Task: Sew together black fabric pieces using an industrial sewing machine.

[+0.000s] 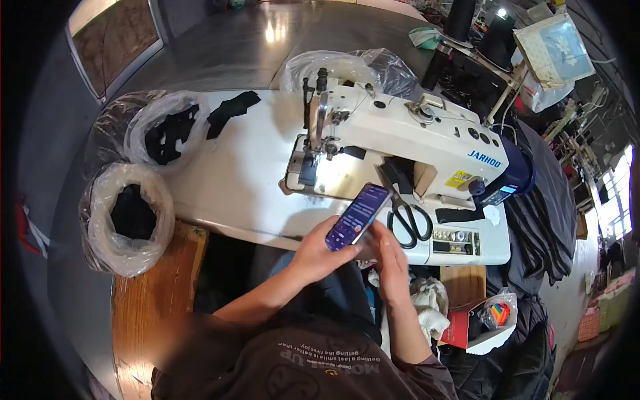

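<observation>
Fingers [333,245] of the left hand [319,253] are wrapped around the lower end of a smartphone [358,216], clamped on its edges; screen lit, purple-blue, tilted up and to the right. Right hand [390,257] sits just beside the phone's lower right edge — its fingers [381,235] lie close together and reach up to the phone's side, touching or nearly so; whether they grip it I cannot tell.

Phone hangs over the near edge of the white table [247,173], just in front of the sewing machine [400,137].

Beyond the fingers: white industrial sewing machine, needle end to the left, work light bright on its bed.
Just right of the right fingers: black-handled scissors [408,223] lying on the table, blades pointing away from the person. Right of those, a small tray of bobbins and parts [455,239].
Well left of the left fingers: two clear plastic bags holding black fabric pieces — one [127,217] at the table's near left corner, one [167,130] farther back. A loose black fabric piece [232,110] lies on the table past them.
Below the right hand: crumpled white cloth [430,303], and farther right a white box with colourful bits [493,323].
Dark fabric [540,207] drapes off the table's right end.
</observation>
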Motion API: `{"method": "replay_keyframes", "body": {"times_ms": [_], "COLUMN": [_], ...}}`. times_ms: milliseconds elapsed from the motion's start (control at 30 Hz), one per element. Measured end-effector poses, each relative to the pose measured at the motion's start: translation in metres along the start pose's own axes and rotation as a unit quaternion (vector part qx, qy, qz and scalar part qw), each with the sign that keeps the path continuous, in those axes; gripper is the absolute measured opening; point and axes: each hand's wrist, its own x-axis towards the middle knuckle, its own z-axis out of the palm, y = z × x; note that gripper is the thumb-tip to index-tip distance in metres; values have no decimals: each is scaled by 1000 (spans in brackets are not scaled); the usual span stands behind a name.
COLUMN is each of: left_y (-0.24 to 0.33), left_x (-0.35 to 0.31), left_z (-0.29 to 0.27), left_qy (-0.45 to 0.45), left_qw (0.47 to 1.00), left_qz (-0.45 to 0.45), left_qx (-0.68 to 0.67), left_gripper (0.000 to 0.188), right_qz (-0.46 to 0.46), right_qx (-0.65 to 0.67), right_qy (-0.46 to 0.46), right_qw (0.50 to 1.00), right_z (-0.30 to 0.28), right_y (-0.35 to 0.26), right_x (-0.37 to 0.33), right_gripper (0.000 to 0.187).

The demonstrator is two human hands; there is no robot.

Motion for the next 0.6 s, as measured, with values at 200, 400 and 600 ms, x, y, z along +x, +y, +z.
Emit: {"method": "replay_keyframes", "body": {"times_ms": [200,400,600], "left_y": [-6,-7,-53], "left_x": [84,210,320], "left_z": [-10,34,93], "left_qy": [51,113,294], "left_qw": [995,971,831], "left_qz": [32,121,361], "left_qx": [84,170,304], "left_gripper": [54,62,51], "right_qz": [-222,-327,-336], "right_qx": [-493,-562,-553], "right_qy": [75,119,133], "right_qw": [838,750,751], "right_z": [-26,-37,-42], "right_y": [-40,-8,5], "right_x": [89,146,147], "right_gripper": [22,21,25]}}
